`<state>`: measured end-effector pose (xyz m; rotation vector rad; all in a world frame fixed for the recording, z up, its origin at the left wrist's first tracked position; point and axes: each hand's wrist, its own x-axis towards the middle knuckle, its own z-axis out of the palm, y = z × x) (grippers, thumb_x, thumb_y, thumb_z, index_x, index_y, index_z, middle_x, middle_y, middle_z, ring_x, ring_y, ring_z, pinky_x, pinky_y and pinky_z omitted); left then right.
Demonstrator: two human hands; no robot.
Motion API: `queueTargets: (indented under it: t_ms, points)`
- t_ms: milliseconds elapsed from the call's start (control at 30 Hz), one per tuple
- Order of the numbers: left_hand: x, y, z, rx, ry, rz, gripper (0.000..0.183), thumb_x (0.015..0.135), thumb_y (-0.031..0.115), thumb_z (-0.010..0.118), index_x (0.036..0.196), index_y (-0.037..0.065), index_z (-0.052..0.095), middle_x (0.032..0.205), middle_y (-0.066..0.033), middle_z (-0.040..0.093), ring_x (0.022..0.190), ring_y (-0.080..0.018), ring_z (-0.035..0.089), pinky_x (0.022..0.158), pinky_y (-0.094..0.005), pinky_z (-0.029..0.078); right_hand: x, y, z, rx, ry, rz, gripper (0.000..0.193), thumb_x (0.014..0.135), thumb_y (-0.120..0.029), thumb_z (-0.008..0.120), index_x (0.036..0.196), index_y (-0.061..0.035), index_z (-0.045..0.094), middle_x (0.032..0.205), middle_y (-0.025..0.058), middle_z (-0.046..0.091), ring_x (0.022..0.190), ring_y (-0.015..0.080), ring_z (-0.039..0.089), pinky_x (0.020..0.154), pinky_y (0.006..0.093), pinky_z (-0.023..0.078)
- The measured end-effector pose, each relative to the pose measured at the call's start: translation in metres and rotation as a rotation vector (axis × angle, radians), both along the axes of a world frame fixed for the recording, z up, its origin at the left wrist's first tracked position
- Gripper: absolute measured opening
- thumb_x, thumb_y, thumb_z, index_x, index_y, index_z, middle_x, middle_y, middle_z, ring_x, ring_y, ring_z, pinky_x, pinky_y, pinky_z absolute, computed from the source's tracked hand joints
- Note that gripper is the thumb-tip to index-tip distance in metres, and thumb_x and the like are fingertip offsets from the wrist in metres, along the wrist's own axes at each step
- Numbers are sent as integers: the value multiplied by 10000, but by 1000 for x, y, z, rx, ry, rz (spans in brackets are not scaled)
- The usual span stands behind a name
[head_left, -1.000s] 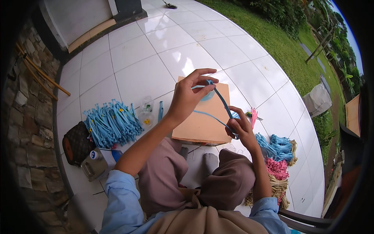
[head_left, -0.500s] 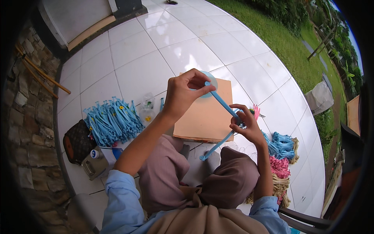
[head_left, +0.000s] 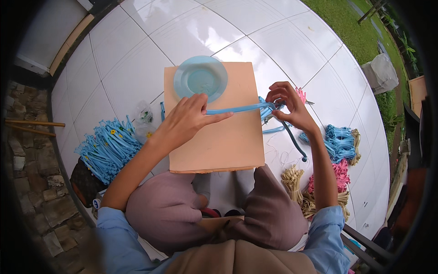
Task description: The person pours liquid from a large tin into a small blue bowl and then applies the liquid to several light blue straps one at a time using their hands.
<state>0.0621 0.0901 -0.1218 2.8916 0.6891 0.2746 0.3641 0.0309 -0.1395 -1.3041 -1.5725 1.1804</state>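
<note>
The person sits on the white tiled floor (head_left: 114,68) with a tan board (head_left: 219,137) resting across the knees. A light blue strip (head_left: 235,109) lies stretched across the board's upper half, just below a translucent blue plate (head_left: 200,77) that sits on the board's far end. The left hand (head_left: 185,121) lies flat with fingers extended, pressing the strip's left end down against the board. The right hand (head_left: 289,107) is closed in a pinch at the strip's right end, at the board's edge, where several blue strands bunch together; a darker blue cord (head_left: 294,141) trails from that hand down to the floor.

To do this step well, the strip probably needs even tension: the left hand should keep firm downward pressure so the end does not slide, while the right hand draws gently along the strip's line rather than upward, which could lift or twist it. Keeping the strip clear of the plate's rim would likely help it lie flat.

A heap of blue strips (head_left: 109,146) lies to the left, and blue bundles (head_left: 340,141), pink bundles (head_left: 337,171) and straw-coloured bundles (head_left: 294,180) lie to the right.
</note>
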Motion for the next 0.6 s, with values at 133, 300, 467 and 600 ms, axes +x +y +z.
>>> queueTargets:
  t_ms: [133, 300, 467, 600]
  points:
    - [6, -4, -9, 150, 121, 42, 509, 838, 87, 513, 1276, 346, 530, 822, -34, 345, 807, -189, 408, 727, -296, 346, -5, 6, -15, -5, -5, -41, 543, 676, -118, 655, 1171, -79, 436, 970, 70, 584, 916, 170, 548, 830, 334, 454]
    - [11, -4, -9, 343, 288, 91, 517, 846, 148, 489, 1321, 351, 469, 931, -46, 369, 970, -214, 361, 825, -379, 281, -12, 7, -26, 111, -46, -139, 486, 687, -102, 652, 1137, -77, 467, 966, 58, 601, 908, 171, 558, 820, 331, 444]
    - [14, -3, -7, 335, 359, 77, 500, 846, 177, 491, 1325, 320, 466, 1033, -46, 413, 1015, -209, 362, 856, -391, 265, -16, 4, -36, 130, -52, -184, 455, 698, -99, 645, 1119, -72, 475, 975, 58, 599, 906, 168, 566, 818, 325, 440]
    - [20, -6, 2, 348, 376, 5, 462, 837, 212, 502, 1298, 180, 495, 1162, -45, 451, 1075, -199, 354, 885, -388, 246, -22, 0, -39, 159, -106, -217, 422, 708, -114, 654, 1094, -68, 492, 981, 57, 599, 903, 168, 568, 817, 317, 437]
